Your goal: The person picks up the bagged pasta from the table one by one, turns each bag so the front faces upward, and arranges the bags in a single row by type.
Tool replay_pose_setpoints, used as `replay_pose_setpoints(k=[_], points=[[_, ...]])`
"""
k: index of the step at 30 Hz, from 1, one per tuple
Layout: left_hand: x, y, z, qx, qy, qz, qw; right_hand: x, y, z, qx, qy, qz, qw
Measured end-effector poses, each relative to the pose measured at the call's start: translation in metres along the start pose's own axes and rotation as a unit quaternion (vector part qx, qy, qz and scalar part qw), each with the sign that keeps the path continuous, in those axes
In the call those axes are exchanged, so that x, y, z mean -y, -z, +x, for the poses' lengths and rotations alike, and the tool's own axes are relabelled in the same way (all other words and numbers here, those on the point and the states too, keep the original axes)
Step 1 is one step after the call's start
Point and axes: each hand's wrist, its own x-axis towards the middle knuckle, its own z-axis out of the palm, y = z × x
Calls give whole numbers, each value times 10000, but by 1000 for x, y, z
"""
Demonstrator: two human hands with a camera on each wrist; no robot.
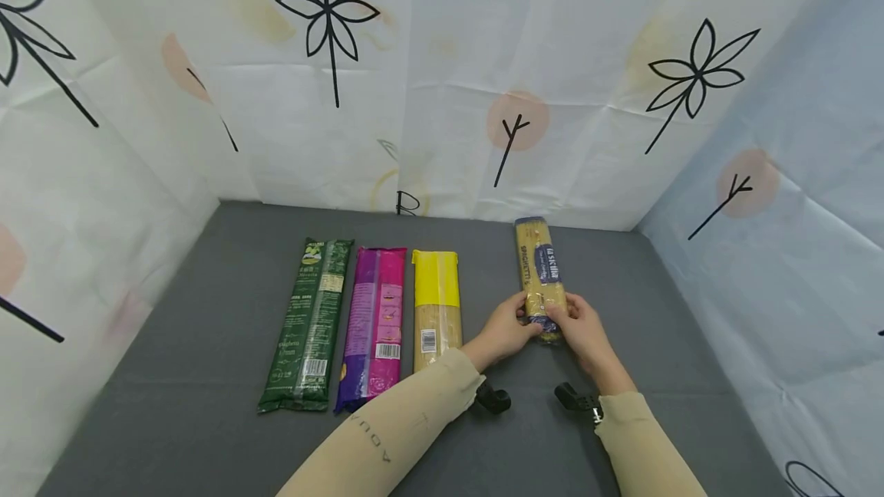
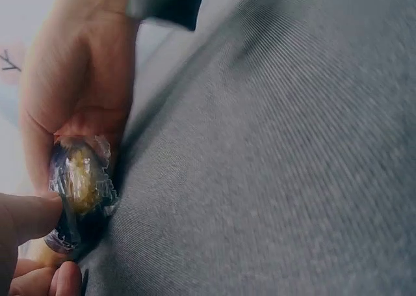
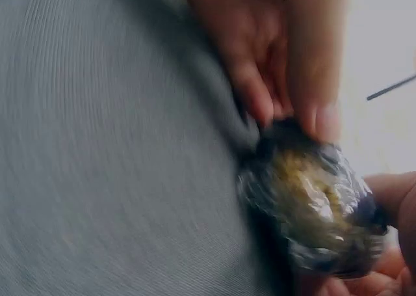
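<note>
Reference: head view, 12 o'clock toward the far wall. The spaghetti pack (image 1: 540,263) is located at about 2 o'clock from the middle of the grey table (image 1: 656,328). Its long axis runs from just before 12 to just before 6 o'clock; the printed label faces up.

Left hand (image 1: 503,332): grasping the spaghetti pack at its near end, on the 9 o'clock edge. Right hand (image 1: 585,332): grasping the same end on the 3 o'clock edge, thumb laid over the top face. The wrist views show the clear film of this end crumpled and glossy between the two hands. Whether the underside touches the table cannot be determined.

Three further packs lie on the table between 8 and 9 o'clock from the spaghetti pack. Nearest is the yellow pack (image 1: 437,282), then the pink pack (image 1: 380,305), then the green pack (image 1: 307,324). They are set side by side, apart from one another. The barcodes of all three face up, and the left sleeve (image 1: 407,420) covers the near end of the yellow pack.

A black device is fitted at each wrist, at 6 o'clock from the hand. A patterned cloth (image 1: 449,37) stands at 12 o'clock, behind the table
</note>
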Motion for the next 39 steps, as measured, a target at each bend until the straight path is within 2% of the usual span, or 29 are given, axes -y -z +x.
replay_pose_setpoints(k=[3, 6, 10, 18, 24, 28, 30, 32, 35, 37, 39], points=[[0, 2, 0, 47, 43, 371, 9993, -2, 4, 3, 46, 165, -485, 9987], [0, 6, -1, 189, 30, 486, 9986, -3, 8, 6, 235, 165, -641, 9975], [0, 12, -1, 349, 20, 544, 9979, -2, 9, 8, 357, 24, -695, 9969], [2, 18, 1, 462, 134, 530, 9974, 1, 6, 7, 414, -209, -795, 9958], [0, 20, 1, 711, 271, 553, 9956, -1, 6, 5, 314, -153, -782, 9963], [-7, 30, -6, 1320, 385, 493, 9893, 0, 2, 2, -69, 125, -1381, 9903], [-12, 39, -13, 1691, 393, 450, 9838, 2, -3, -2, -381, 305, -1872, 9811], [-15, 50, -19, 1896, 270, 399, 9807, 6, -8, -8, -736, 497, -2336, 9683], [-21, 67, -26, 1783, -185, 435, 9828, 16, -15, -17, -1295, 838, -2571, 9540], [-24, 78, -29, 1559, -478, 455, 9856, 23, -20, -22, -1574, 1124, -2412, 9510], [-25, 90, -31, 1297, -666, 490, 9881, 32, -27, -26, -1675, 1429, -2104, 9525]])
